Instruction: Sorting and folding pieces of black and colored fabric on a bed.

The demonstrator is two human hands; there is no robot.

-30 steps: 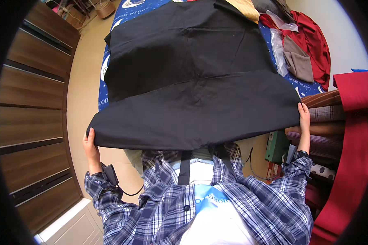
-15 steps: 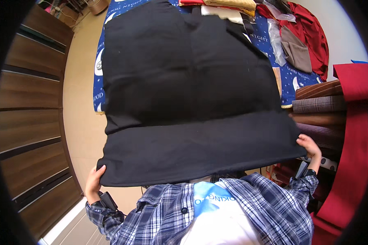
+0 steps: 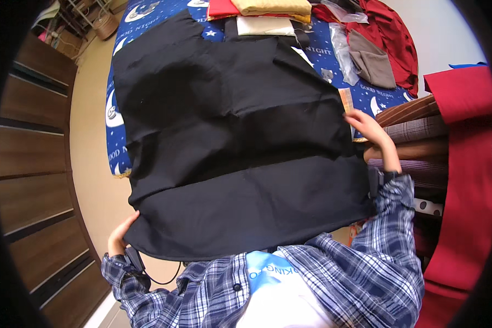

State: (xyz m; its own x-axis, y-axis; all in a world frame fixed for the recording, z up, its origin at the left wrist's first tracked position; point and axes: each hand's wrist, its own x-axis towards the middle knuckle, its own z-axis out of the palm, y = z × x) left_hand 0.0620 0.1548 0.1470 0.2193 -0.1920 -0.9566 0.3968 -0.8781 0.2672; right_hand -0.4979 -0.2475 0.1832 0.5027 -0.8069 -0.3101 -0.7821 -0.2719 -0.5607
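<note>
A large black cloth (image 3: 246,131) lies over the blue patterned table cover and hangs past the near edge toward my body. Its near part is folded back into a wide band (image 3: 246,210). My left hand (image 3: 121,236) grips the near left edge of the cloth, with part of the fingers hidden at the fabric. Farther up on the right side, my right hand (image 3: 369,130) has its fingertips closed at the cloth's right edge. Creases and shallow waves run across the middle of the fabric.
Folded red, yellow and white fabrics (image 3: 273,8) sit at the table's far end. Beyond to the right lie a grey-brown cloth (image 3: 372,60), clear plastic and red fabric (image 3: 393,38). Fabric rolls (image 3: 415,131) stand at right beside a hanging red strip (image 3: 464,191). Brown cabinets (image 3: 33,153) line the left.
My right hand has let go of the near right corner and moved up to the cloth's right edge. The near right side has dropped lower. My left hand remains at the left edge.
</note>
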